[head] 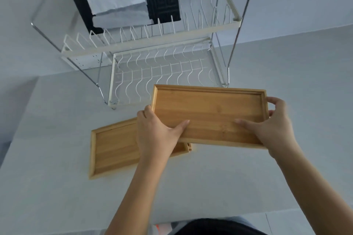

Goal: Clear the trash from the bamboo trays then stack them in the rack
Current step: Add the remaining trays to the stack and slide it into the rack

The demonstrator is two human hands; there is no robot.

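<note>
I hold a bamboo tray above the table, in front of the rack. My left hand grips its left end, thumb on the tray floor. My right hand grips its right end, fingers curled over the far rim. The tray looks bare inside. A second bamboo tray lies flat on the table below and to the left, partly under my left hand and the lifted tray. The two-tier wire dish rack stands at the back of the table, its lower tier just beyond the held tray.
On the rack's upper tier lie a dark patterned cloth and a pale folded cloth or paper. The grey table ends at its near edge by my body, and its left edge slants down at the left.
</note>
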